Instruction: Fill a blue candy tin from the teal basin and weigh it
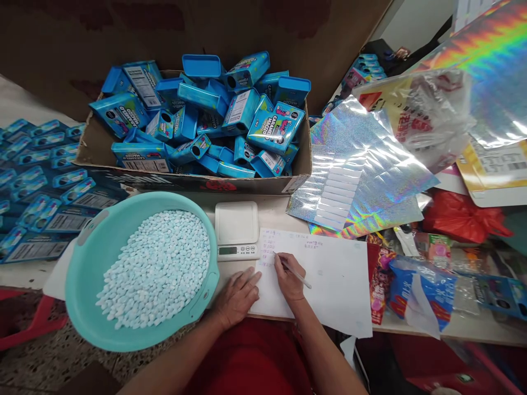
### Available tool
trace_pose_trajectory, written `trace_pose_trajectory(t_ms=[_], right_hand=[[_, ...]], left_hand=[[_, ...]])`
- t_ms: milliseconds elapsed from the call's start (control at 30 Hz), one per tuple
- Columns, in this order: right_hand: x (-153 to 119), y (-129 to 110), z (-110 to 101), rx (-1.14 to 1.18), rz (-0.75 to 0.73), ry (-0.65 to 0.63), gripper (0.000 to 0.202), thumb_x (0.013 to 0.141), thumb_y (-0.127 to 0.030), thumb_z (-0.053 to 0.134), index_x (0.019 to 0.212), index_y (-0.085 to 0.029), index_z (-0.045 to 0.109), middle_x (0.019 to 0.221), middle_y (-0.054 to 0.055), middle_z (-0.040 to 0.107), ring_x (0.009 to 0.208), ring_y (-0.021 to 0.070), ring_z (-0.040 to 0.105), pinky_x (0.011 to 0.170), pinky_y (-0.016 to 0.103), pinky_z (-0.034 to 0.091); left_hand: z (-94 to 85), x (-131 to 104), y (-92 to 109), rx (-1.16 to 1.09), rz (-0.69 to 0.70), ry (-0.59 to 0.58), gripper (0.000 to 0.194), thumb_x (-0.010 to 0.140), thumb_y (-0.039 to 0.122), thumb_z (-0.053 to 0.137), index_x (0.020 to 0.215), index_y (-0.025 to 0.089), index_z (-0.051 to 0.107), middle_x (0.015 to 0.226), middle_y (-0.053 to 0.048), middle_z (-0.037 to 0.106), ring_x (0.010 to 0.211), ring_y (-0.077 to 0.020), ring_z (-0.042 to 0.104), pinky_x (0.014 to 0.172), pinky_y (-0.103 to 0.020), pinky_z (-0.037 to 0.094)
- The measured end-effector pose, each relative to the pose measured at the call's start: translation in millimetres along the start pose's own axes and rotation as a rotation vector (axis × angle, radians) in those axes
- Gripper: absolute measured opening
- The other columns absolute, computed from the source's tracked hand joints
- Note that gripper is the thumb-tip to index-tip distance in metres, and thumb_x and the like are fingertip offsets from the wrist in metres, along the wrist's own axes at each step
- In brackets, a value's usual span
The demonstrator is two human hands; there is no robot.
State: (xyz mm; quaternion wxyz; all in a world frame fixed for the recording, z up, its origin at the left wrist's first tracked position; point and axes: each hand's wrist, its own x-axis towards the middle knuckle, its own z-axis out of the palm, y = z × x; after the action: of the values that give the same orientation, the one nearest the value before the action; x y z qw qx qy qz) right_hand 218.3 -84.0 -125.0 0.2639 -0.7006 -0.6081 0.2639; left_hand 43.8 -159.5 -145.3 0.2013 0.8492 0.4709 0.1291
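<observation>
My right hand [290, 276] is closed around a slim pale pen [302, 280], its tip on a white sheet of paper [329, 285] with handwritten lines at its upper left. My left hand [237, 296] lies flat at the sheet's left edge, fingers slightly spread, holding nothing. Just above it sits a small white digital scale [236, 222]; nothing rests on its plate, and its display is too small to read. At the left, a teal basin [78, 296] holds a heap of pale blue candies [160, 269].
Behind the scale stands a cardboard box [263, 185] full of blue tins [275, 127]. More blue packs [24, 186] lie at the far left. Holographic sheets [370, 159] cover the back right. Candy bags [424, 291] and a red plastic bag [461, 216] lie at the right.
</observation>
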Motion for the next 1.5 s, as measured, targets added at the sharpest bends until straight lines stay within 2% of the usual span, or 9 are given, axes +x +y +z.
trace_pose_trajectory(t_ms=[133,333,500,833,1100,1300,1500], right_hand=[[-0.2,-0.1,0.3,-0.004,-0.006,0.005,0.028,0.086,-0.039,0.048,0.078,-0.019,0.065,0.070,0.005,0.069,0.060,0.0154,0.063,0.060,0.026,0.048],[-0.3,0.2,0.5,-0.005,-0.008,0.004,0.027,0.086,-0.039,0.049,0.079,-0.020,0.066,0.072,0.005,0.069,0.061,0.0157,0.063,0.060,0.027,0.049],[-0.3,0.9,1.6,0.000,-0.005,0.016,0.028,0.085,-0.041,0.049,0.078,-0.020,0.066,0.071,0.005,0.069,0.061,0.0157,0.063,0.060,0.026,0.049],[-0.7,-0.2,0.9,-0.013,-0.019,0.016,0.026,0.086,-0.038,0.048,0.079,-0.020,0.065,0.071,0.004,0.069,0.060,0.0152,0.063,0.060,0.026,0.048],[-0.6,0.7,1.3,-0.039,-0.062,0.040,0.026,0.087,-0.036,0.048,0.079,-0.019,0.065,0.071,0.004,0.069,0.059,0.0148,0.063,0.059,0.025,0.048],[0.7,0.2,2.1,-0.065,-0.110,0.068,0.028,0.088,-0.036,0.046,0.077,-0.018,0.064,0.068,0.004,0.069,0.058,0.0143,0.063,0.055,0.024,0.047],[1.7,-0.3,2.1,-0.083,-0.162,0.086,0.025,0.089,-0.032,0.047,0.077,-0.018,0.063,0.067,0.003,0.068,0.056,0.0135,0.062,0.054,0.023,0.046]], left_hand=[[-0.2,0.3,-0.2,0.009,0.021,0.050,0.011,0.089,0.023,0.050,0.085,0.023,0.060,0.131,0.000,0.056,0.129,-0.0204,0.040,0.105,-0.039,0.031],[0.6,0.0,-0.2,-0.001,-0.007,0.002,0.012,0.089,0.023,0.049,0.086,0.023,0.060,0.131,0.000,0.056,0.130,-0.0188,0.039,0.105,-0.038,0.031],[-1.5,1.0,0.1,0.035,0.018,0.059,0.011,0.089,0.023,0.050,0.085,0.023,0.060,0.131,0.002,0.056,0.129,-0.0191,0.040,0.103,-0.038,0.033],[-3.9,2.7,0.6,0.021,0.026,0.089,0.010,0.089,0.021,0.049,0.085,0.021,0.058,0.129,0.001,0.058,0.127,-0.0211,0.042,0.100,-0.039,0.034],[-5.7,3.8,0.8,0.017,0.028,0.093,0.008,0.088,0.020,0.051,0.085,0.021,0.058,0.129,0.000,0.058,0.128,-0.0211,0.040,0.102,-0.038,0.031],[-5.3,5.9,0.3,0.059,0.058,0.156,0.009,0.087,0.022,0.053,0.080,0.020,0.058,0.125,0.001,0.061,0.125,-0.0207,0.042,0.102,-0.037,0.031],[-6.4,6.5,0.7,0.068,0.058,0.163,0.011,0.087,0.022,0.051,0.080,0.020,0.059,0.125,0.001,0.061,0.124,-0.0210,0.044,0.101,-0.037,0.032]])
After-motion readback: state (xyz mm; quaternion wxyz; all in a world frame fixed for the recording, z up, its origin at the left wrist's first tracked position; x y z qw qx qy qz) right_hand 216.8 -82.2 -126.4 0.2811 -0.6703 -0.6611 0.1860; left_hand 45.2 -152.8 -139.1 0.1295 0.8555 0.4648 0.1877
